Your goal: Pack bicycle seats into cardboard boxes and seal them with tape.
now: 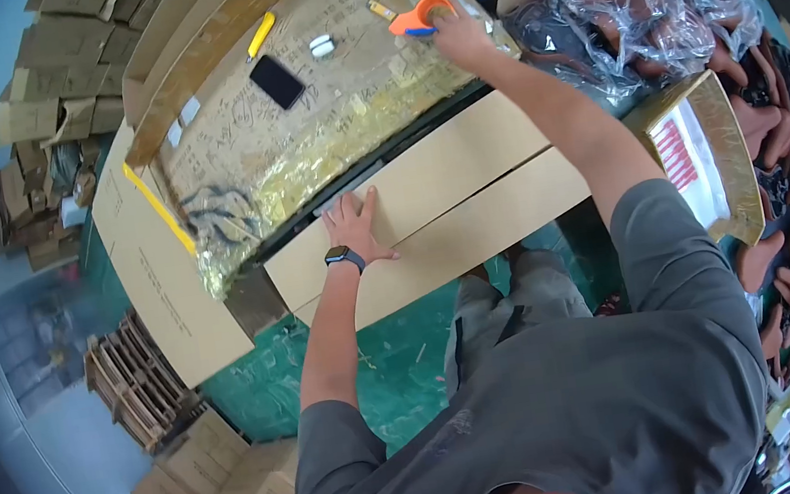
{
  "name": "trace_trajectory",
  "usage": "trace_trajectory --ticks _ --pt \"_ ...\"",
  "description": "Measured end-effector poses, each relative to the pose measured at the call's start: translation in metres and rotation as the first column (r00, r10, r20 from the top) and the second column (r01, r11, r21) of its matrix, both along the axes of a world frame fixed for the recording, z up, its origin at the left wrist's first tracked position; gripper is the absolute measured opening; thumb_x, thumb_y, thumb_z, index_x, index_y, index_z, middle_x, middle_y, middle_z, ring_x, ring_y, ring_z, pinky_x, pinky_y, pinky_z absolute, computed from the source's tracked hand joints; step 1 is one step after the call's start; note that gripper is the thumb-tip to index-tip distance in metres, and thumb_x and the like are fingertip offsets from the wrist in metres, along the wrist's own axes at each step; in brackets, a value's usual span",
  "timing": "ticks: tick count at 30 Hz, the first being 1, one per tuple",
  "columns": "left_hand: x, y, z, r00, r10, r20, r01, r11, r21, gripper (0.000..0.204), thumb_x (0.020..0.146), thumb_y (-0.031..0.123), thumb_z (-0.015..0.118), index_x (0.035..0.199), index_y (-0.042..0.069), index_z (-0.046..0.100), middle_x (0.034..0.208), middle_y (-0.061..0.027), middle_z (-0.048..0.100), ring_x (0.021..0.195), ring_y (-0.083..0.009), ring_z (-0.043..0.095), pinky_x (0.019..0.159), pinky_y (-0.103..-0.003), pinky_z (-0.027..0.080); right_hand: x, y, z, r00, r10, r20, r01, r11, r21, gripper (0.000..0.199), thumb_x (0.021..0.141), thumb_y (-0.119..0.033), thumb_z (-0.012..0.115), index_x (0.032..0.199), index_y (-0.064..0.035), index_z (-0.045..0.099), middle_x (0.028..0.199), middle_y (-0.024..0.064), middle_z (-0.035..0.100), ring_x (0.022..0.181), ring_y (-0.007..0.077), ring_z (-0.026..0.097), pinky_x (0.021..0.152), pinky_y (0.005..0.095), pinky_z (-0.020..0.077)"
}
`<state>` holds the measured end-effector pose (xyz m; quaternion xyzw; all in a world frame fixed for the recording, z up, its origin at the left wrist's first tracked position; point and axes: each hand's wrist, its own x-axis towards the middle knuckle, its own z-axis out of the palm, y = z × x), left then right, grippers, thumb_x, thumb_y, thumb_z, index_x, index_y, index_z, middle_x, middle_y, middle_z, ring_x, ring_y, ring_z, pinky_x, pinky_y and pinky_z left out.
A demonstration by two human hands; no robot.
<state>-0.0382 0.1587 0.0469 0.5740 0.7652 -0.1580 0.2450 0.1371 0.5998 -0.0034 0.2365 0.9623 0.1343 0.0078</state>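
Observation:
My left hand (352, 228) lies flat with its fingers spread on a long, closed cardboard box (452, 183). A narrow dark seam runs lengthwise between the box's two top flaps. At the far side of the worktable, my right hand (464, 41) is closed at the near end of an orange tape dispenser (410, 20), which has a blue part beside the fingers. Part of its grip is hidden by the hand itself. Just left of the dispenser is a small brush-like piece (381, 10) with a yellowish end.
On the cardboard-covered worktable (230, 149) lie a black phone (276, 83), a yellow utility knife (261, 35) and a small white case (321, 46). Plastic-wrapped brown pieces (623, 3) are heaped at right, above an open carton (736, 159). Wooden pallets (137, 384) stand at left.

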Motion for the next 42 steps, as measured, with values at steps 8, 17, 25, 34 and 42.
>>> trace_trajectory --ticks 8,17,25,34,42 --pt "0.012 -0.089 -0.008 0.995 0.009 0.095 -0.039 0.948 0.317 0.142 0.048 0.07 0.101 0.172 0.037 0.04 0.172 -0.034 0.028 0.162 -0.0535 0.024 0.133 -0.068 0.02 0.006 -0.203 0.082 0.726 -0.624 -0.289 -0.002 0.419 -0.908 0.055 0.086 -0.037 0.093 0.119 -0.0006 0.069 0.11 0.0192 0.077 0.107 0.0248 0.075 0.095 0.0412 0.0592" --pt "0.04 -0.164 -0.029 0.982 -0.061 0.18 -0.03 0.887 0.461 0.123 0.057 0.073 0.095 0.167 0.043 0.049 0.17 -0.0288 0.03 0.161 -0.0495 0.025 0.134 -0.065 0.019 -0.158 -0.289 0.007 0.931 -0.203 0.304 0.366 0.512 -0.777 0.055 0.084 -0.051 0.081 0.109 -0.0024 0.084 0.109 0.0194 0.082 0.094 0.0368 0.08 0.091 0.0471 0.0638" --pt "0.003 -0.147 -0.053 0.984 -0.087 0.154 0.0 0.871 0.491 0.121 0.063 0.078 0.09 0.169 0.042 0.045 0.174 -0.0296 0.029 0.163 -0.0508 0.024 0.134 -0.064 0.018 -0.104 -0.324 0.084 0.904 -0.335 0.264 0.417 0.567 -0.71 0.049 0.083 -0.047 0.08 0.11 -0.0056 0.083 0.115 0.0272 0.08 0.094 0.0425 0.081 0.084 0.0536 0.0653" --pt "-0.08 -0.077 -0.074 0.994 -0.064 0.087 0.025 0.922 0.387 0.118 0.068 0.078 0.09 0.171 0.041 0.043 0.177 -0.0324 0.025 0.165 -0.053 0.021 0.137 -0.06 0.014 0.139 -0.604 0.026 0.794 -0.609 -0.001 0.374 0.489 -0.788 0.043 0.092 -0.032 0.083 0.127 -0.0084 0.077 0.105 0.0331 0.068 0.091 0.0538 0.072 0.082 0.0606 0.062" --pt "-0.055 -0.093 -0.091 0.996 -0.077 0.041 0.044 0.845 0.533 0.096 0.09 0.076 0.073 0.171 0.033 0.045 0.179 -0.0283 0.025 0.168 -0.0452 0.018 0.136 -0.062 0.013 0.093 -0.57 -0.103 0.648 -0.685 0.334 0.59 0.174 -0.788 0.053 0.09 -0.048 0.079 0.119 -0.0037 0.083 0.112 0.0309 0.078 0.107 0.047 0.077 0.099 0.0534 0.0618"
